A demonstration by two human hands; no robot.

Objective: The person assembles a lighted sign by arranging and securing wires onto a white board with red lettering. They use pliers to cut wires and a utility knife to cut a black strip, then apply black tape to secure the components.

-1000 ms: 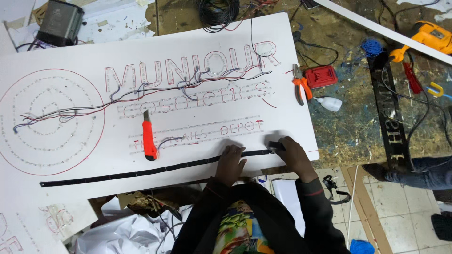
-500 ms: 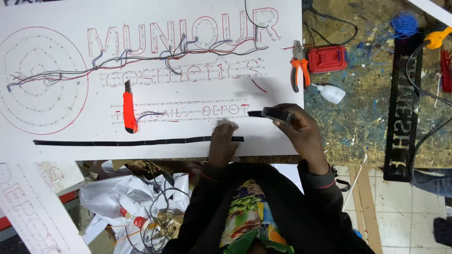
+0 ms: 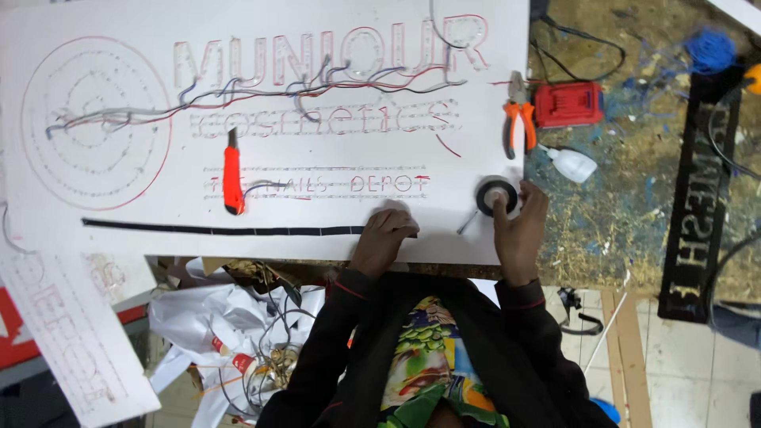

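Two hands on white sign board (image 3: pixel 476 47): left hand (image 3: pixel 386 238) presses flat black tape strip (image 3: pixel 222 231); right hand (image 3: pixel 519 230) grips black tape roll (image 3: pixel 496 195).

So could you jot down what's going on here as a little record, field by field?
Left hand: pressing the end of the black tape strip onto the white sign board
Right hand: grip on the black tape roll, pulled away from the strip
On the board: orange utility knife, coloured wires
Right of the board: orange pliers, red battery pack
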